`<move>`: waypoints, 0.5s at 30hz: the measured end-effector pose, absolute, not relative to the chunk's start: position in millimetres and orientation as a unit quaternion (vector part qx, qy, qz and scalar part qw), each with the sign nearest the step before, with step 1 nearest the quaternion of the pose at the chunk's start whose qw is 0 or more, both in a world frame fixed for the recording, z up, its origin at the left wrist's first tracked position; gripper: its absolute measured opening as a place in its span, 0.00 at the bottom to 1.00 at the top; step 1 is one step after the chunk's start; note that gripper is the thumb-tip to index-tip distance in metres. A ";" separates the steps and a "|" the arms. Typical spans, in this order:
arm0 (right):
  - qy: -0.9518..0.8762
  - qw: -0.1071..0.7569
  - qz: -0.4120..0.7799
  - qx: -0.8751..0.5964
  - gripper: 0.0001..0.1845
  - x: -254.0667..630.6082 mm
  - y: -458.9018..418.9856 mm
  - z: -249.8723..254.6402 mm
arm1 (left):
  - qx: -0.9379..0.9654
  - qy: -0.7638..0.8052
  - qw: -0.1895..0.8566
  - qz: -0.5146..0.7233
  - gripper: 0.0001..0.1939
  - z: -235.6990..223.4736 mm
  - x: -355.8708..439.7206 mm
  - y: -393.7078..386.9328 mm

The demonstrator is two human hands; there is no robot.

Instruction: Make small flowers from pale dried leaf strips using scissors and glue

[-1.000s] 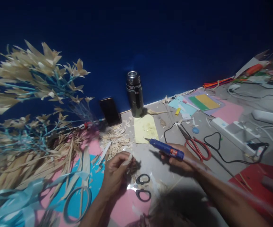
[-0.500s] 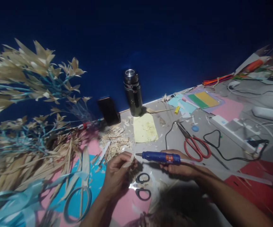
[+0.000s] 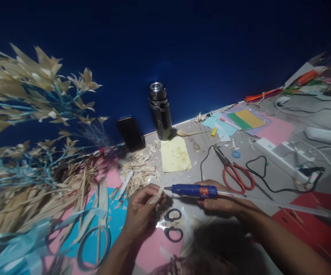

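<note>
My right hand (image 3: 218, 200) is closed around a blue hot glue gun (image 3: 194, 190), with a long clear glue stick (image 3: 271, 203) trailing out of its back end to the right. The gun's nozzle points left, right beside a pale strip of dried husk (image 3: 156, 195). That strip is pinched between the thumb and fingers of my left hand (image 3: 142, 206). Black-handled scissors (image 3: 173, 233) lie just below the nozzle, their blades hidden. To the right of the gun rest larger red-handled scissors (image 3: 239, 179).
Dried-leaf flowers on blue stems (image 3: 47, 88) crowd the left, above husk strips (image 3: 16, 210) and a tape roll (image 3: 81, 248). A dark flask (image 3: 161, 114) and a phone (image 3: 131, 133) stand at the wall. A power strip (image 3: 280, 158) with cables lies right; yellow paper (image 3: 175, 154) sits centrally.
Both hands keep almost the same pose, with the nozzle still beside the husk strip. The view has shifted very slightly.
</note>
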State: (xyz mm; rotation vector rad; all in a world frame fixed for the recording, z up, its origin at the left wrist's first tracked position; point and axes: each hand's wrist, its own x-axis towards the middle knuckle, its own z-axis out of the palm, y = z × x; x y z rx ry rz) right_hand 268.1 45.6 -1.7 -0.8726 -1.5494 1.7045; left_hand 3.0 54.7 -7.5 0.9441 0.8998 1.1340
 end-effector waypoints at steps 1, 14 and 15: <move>-0.596 0.333 0.649 -0.336 0.25 267.9 45.9 -1.1 | 0.415 0.396 0.651 0.498 0.06 -7.8 3.1 54.4; -0.617 0.332 0.631 -0.332 0.25 268.4 47.8 3.4 | 0.420 0.386 0.651 0.501 0.06 -5.6 5.3 55.6; -0.618 0.329 0.630 -0.334 0.25 268.6 47.7 2.6 | 0.421 0.387 0.649 0.502 0.06 -5.1 5.4 55.9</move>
